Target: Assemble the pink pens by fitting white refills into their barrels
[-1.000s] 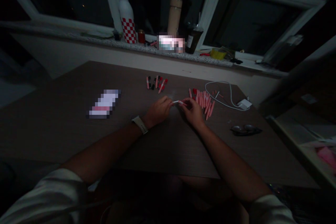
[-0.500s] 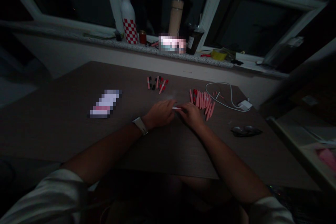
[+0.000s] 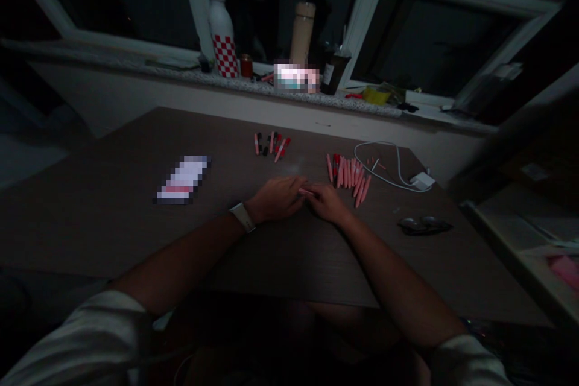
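Pink and thin, a short stick (image 3: 306, 192) sits pinched between the person's left hand (image 3: 275, 199) and right hand (image 3: 329, 204), which meet fingertip to fingertip just above a brown wood-grain table (image 3: 113, 223). A cream-banded wristwatch (image 3: 242, 218) circles the left wrist. Just beyond the right hand lies a loose heap of pink and red sticks (image 3: 348, 174), beside a looped white cable (image 3: 384, 160) that runs to a white charger block (image 3: 422, 180). Farther back rests a smaller cluster of pink and dark pens (image 3: 271, 146). A pixelated flat package (image 3: 183, 180) lies left of the hands, and a dark glossy pair of glasses (image 3: 424, 226) lies to the right.
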{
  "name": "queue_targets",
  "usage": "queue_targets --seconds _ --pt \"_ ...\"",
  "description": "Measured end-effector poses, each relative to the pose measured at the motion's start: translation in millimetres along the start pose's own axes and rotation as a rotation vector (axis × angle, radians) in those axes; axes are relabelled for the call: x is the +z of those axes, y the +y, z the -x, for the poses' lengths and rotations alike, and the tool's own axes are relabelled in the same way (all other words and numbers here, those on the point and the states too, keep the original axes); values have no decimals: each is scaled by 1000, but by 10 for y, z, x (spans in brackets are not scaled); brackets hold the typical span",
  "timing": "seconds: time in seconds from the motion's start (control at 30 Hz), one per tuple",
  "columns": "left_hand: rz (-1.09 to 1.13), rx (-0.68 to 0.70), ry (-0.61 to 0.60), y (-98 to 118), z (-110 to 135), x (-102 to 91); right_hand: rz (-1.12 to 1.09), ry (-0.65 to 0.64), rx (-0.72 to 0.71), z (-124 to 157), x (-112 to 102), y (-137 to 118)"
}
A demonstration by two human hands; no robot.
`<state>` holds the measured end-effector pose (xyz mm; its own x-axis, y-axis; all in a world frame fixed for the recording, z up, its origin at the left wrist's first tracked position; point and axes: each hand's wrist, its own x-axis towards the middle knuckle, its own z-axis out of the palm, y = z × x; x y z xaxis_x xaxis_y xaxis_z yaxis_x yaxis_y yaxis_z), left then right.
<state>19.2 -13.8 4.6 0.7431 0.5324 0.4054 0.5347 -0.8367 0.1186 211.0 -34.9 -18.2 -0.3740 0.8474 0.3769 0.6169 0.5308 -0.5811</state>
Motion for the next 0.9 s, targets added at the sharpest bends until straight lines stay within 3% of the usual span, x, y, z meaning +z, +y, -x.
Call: queue_targets --seconds 0.1,0.2,0.33,0.43,0.63,0.77,0.9 --pt "11 -60 95 -39 -33 -25 16 38 9 -5 12 13" --pt "90 -262 239 -142 -51 17 29 131 65 -1 9 50" --pt "433 -467 257 -307 -65 178 -6 245 108 4 -15 103" --pt "614 -447 280 -361 -86 257 -42 244 127 3 -43 95" --pt "673 -412 305 -320 -96 206 -98 166 226 -10 -70 70" --pt "713 -392 296 -312 -92 200 -214 219 188 -15 -45 106" --pt "781 -391 284 -309 -97 226 -114 181 162 -18 -37 115"
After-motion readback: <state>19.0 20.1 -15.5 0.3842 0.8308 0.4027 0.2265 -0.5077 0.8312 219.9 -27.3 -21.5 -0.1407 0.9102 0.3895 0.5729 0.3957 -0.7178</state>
